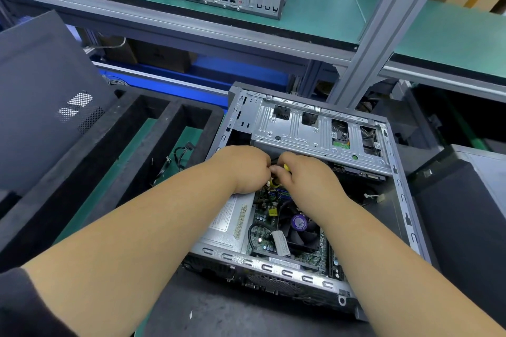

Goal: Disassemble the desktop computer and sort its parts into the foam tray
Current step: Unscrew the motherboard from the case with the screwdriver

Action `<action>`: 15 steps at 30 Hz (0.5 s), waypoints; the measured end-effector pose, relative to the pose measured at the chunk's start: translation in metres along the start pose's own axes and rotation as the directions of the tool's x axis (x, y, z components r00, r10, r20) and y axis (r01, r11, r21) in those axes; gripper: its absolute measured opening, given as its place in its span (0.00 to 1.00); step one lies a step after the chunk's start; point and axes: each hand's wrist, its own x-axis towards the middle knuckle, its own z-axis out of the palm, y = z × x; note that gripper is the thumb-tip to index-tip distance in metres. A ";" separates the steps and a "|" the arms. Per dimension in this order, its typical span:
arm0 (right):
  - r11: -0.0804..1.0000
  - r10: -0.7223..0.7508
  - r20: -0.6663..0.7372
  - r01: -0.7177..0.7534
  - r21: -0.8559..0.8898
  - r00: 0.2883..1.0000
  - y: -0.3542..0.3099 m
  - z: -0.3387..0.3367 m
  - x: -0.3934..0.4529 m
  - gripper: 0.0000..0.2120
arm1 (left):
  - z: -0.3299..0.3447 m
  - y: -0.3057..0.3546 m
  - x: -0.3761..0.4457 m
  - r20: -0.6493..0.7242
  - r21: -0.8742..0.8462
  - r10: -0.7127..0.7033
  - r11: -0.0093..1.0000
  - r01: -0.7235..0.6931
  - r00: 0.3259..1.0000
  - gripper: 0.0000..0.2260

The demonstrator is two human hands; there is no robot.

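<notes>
The opened desktop computer (309, 194) is laid on its side just right of the black foam tray (131, 150), in which loose black cables (180, 156) are seen. Yellow-and-black wires (278, 172) inside the case are pinched by left hand (243, 169) and right hand (306, 175), fingers curled.

- The open desktop computer (309, 191) has a bare silver-grey metal frame, with a green circuit board inside.
- Its fan (299, 227) is black, with a purple round label at the hub.
- The foam tray (164, 109) is black; green shows through its compartments.
- A small yellow piece (286, 167), possibly a connector, shows between the hands.
- The shelf (328, 13) above is teal-green, edged in grey.
</notes>
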 end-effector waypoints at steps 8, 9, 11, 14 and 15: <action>0.996 -0.081 -0.017 0.080 -0.041 0.997 -0.006 0.004 -0.001 0.08 | -0.001 0.000 -0.002 -0.016 -0.023 0.029 0.999 -0.030 0.999 0.11; 0.990 -0.079 -0.030 0.075 -0.117 0.996 -0.005 0.003 -0.001 0.09 | -0.001 0.000 -0.002 -0.018 -0.026 0.033 0.999 -0.034 0.999 0.11; 0.988 -0.068 -0.024 0.064 -0.139 0.997 -0.003 0.002 0.000 0.11 | -0.001 0.000 -0.002 -0.023 -0.027 0.036 0.999 -0.037 0.999 0.10; 0.994 -0.077 0.011 0.076 0.073 0.997 -0.004 0.002 -0.003 0.09 | -0.002 0.000 -0.003 -0.022 -0.042 0.028 0.999 -0.029 0.999 0.08; 0.990 -0.067 0.022 0.064 0.128 0.998 -0.005 0.002 -0.004 0.10 | -0.002 0.000 -0.004 -0.022 -0.045 0.028 0.999 -0.029 0.999 0.07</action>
